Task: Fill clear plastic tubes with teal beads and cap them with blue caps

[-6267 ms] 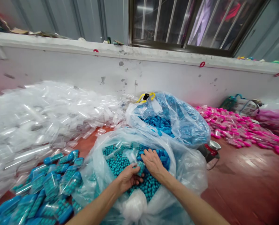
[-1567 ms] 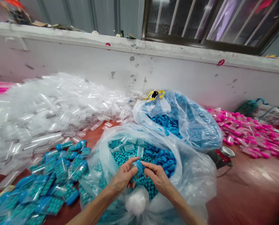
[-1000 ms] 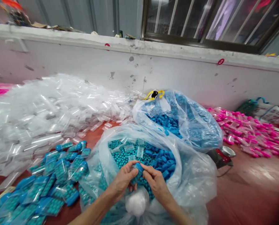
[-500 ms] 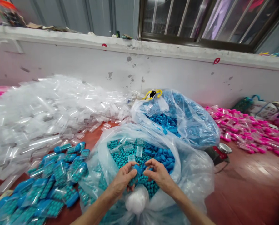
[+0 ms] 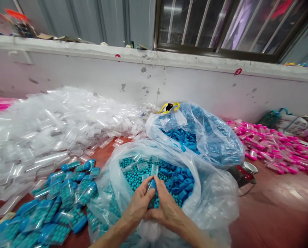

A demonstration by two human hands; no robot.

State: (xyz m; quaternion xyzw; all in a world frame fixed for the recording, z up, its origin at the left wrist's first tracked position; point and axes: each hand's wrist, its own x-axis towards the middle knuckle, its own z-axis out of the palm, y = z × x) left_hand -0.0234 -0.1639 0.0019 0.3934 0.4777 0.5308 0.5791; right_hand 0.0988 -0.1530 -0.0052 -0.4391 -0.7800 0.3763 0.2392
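Observation:
My left hand (image 5: 140,199) and my right hand (image 5: 164,204) meet over an open clear plastic bag (image 5: 115,174). Between their fingers is a small clear container with a blue cap (image 5: 151,185); its lower part is mostly covered by my fingers. Inside the bag, teal beads (image 5: 133,175) fill the left and middle, with several small clear containers (image 5: 142,166) lying on them. Loose blue caps (image 5: 179,179) lie at the right of the bag. A whitish, rounded piece of plastic (image 5: 150,231) shows just below my hands.
Left of the bag lie bead-filled containers with blue caps (image 5: 66,193). Behind them rises a heap of empty clear containers (image 5: 66,117). Another bag (image 5: 216,137) holds blue pieces. Pink-capped containers (image 5: 270,144) spread at right, near a red device with a metal top (image 5: 248,168).
My right hand has come in from the right and closed over the blue-capped container alongside my left hand. The view has tipped slightly upward.

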